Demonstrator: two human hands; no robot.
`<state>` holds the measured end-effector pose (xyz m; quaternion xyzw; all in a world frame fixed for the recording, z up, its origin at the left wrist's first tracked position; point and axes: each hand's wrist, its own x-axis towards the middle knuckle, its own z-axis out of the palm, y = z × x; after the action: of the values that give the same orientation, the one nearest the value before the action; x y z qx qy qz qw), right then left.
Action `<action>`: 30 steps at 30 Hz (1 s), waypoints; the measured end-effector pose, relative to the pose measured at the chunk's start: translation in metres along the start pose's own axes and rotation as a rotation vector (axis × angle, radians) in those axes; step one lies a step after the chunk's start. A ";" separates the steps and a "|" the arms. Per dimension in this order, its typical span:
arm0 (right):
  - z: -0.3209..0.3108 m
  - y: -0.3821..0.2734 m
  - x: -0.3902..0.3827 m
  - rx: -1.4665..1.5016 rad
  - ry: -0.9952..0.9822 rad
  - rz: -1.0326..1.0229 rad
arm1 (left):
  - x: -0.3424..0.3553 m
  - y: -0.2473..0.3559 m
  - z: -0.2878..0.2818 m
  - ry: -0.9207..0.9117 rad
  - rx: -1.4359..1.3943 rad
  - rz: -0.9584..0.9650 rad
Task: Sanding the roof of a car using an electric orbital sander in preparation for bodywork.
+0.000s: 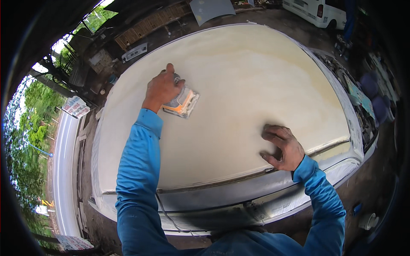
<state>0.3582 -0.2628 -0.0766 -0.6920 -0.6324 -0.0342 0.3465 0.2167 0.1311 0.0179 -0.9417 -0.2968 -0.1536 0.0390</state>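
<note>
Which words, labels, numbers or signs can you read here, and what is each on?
Upper white sign at left: red and blue lettering; wording not copied here.
Lower white sign at left: lettering too small and blurred to read.
White van: dark lettering, too small to read.
Sander under the left hand: none I can make out.

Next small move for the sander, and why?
Probably slide the palm sander rightward: the left hand grips it toward the left of the cream vehicle roof, and bare roof surface stretches between it and the right hand.
</note>
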 end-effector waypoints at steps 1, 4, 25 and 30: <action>0.000 0.000 0.000 -0.006 0.003 0.010 | -0.009 0.019 -0.002 0.018 -0.024 0.050; 0.001 0.001 -0.001 0.011 0.010 0.002 | -0.024 0.053 -0.008 -0.064 -0.065 0.102; 0.001 0.001 0.000 -0.015 -0.002 0.009 | -0.028 -0.153 -0.010 -0.069 0.121 -0.403; 0.002 -0.002 -0.003 -0.008 -0.002 0.009 | -0.005 -0.034 -0.003 -0.065 0.070 -0.184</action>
<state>0.3550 -0.2641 -0.0791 -0.6964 -0.6293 -0.0344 0.3432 0.1923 0.1555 0.0184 -0.9130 -0.3883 -0.1154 0.0478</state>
